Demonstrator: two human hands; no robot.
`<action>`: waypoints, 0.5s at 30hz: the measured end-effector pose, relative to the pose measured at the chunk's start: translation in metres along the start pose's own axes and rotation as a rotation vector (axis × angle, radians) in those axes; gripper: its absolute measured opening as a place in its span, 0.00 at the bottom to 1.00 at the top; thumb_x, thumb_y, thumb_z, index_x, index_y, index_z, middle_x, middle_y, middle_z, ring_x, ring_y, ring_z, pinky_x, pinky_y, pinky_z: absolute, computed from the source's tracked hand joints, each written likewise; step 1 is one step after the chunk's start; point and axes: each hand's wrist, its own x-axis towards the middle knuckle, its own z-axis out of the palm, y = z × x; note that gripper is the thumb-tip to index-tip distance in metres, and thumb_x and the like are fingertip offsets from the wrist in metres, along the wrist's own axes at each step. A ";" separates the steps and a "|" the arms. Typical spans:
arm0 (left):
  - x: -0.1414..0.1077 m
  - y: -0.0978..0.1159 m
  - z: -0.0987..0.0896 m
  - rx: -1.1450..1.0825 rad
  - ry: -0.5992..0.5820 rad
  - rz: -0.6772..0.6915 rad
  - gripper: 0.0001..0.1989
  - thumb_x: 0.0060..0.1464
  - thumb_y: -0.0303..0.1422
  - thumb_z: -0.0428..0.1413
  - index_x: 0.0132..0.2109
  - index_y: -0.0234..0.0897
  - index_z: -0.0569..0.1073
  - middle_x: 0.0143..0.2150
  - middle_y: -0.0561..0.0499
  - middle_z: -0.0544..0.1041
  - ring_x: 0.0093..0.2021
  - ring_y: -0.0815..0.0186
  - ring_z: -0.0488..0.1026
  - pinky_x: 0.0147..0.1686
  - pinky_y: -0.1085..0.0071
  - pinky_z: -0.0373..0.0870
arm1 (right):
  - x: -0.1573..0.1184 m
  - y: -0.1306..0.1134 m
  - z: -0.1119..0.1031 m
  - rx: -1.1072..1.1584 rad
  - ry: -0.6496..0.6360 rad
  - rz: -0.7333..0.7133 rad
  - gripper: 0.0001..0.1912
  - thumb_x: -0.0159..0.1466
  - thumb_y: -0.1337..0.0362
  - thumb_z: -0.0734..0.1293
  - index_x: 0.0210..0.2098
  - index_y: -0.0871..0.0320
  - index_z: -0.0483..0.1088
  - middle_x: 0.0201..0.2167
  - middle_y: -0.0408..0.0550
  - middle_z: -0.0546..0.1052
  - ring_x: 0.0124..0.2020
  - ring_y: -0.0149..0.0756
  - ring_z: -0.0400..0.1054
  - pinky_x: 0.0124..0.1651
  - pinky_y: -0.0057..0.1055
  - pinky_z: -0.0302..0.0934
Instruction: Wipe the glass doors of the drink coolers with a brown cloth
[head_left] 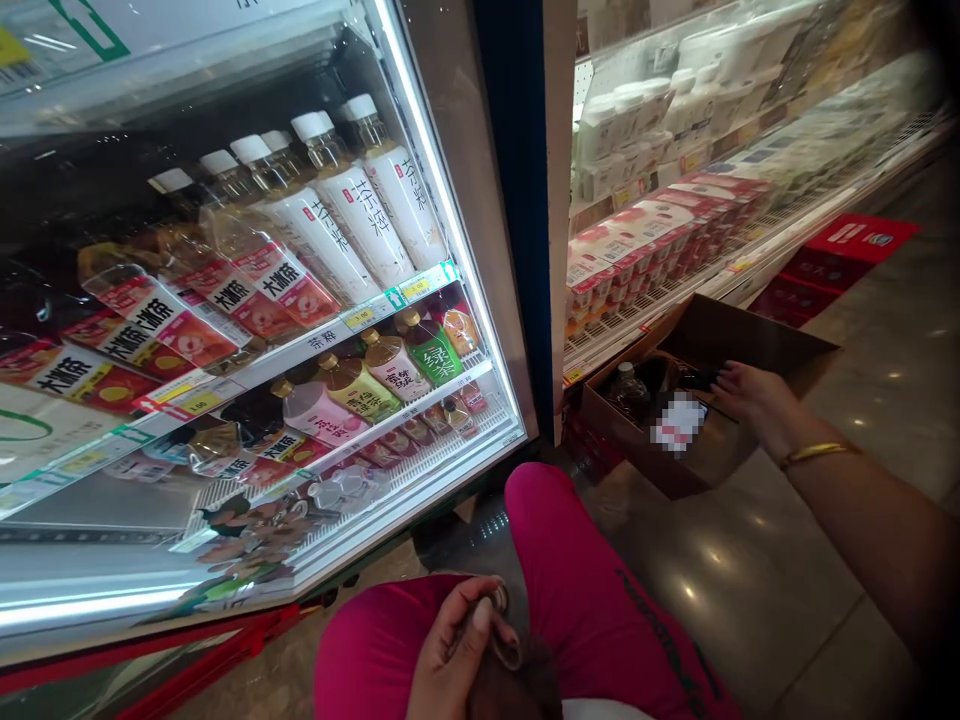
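Observation:
My right hand (754, 402), with a gold bangle (817, 453) on the wrist, reaches over an open cardboard box (772, 335) on the floor. Its fingers are stretched out and partly apart near the dark contents; no held thing shows. In the box lie a clear bottle with a pale cap (627, 388) and an item blurred out by pixels (678, 422). My left hand (457, 640) rests low over my lap, fingers curled closed. Something brownish lies against it, but I cannot make out what it holds.
To the left a lit drinks cooler (480, 350) holds white-labelled tea bottles (367, 210), red-labelled bottles (232, 290) and smaller coloured bottles (386, 365). A dairy case (660, 240) runs along the right. Beyond the box stands a red carton (836, 255). A red-edged cooler door (217, 650) is at lower left.

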 end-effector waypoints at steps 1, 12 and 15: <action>-0.002 0.002 -0.001 0.015 0.016 0.022 0.30 0.45 0.55 0.73 0.46 0.37 0.82 0.27 0.50 0.80 0.29 0.63 0.76 0.36 0.68 0.72 | -0.005 -0.005 -0.003 0.024 -0.069 0.062 0.16 0.73 0.53 0.66 0.56 0.51 0.74 0.60 0.53 0.74 0.57 0.39 0.72 0.58 0.39 0.71; 0.001 0.054 0.018 -0.316 0.244 0.338 0.31 0.45 0.53 0.74 0.51 0.44 0.77 0.48 0.50 0.86 0.44 0.60 0.84 0.48 0.67 0.78 | -0.328 -0.068 0.036 0.451 -1.169 -0.123 0.50 0.48 0.53 0.82 0.63 0.12 0.61 0.74 0.23 0.58 0.77 0.49 0.49 0.76 0.62 0.50; -0.002 0.066 0.021 -0.320 0.094 0.402 0.28 0.49 0.50 0.73 0.52 0.44 0.77 0.56 0.46 0.84 0.54 0.54 0.83 0.58 0.61 0.76 | -0.344 -0.078 0.077 0.616 -0.978 -0.016 0.48 0.45 0.54 0.82 0.58 0.07 0.64 0.67 0.24 0.69 0.72 0.52 0.59 0.74 0.57 0.58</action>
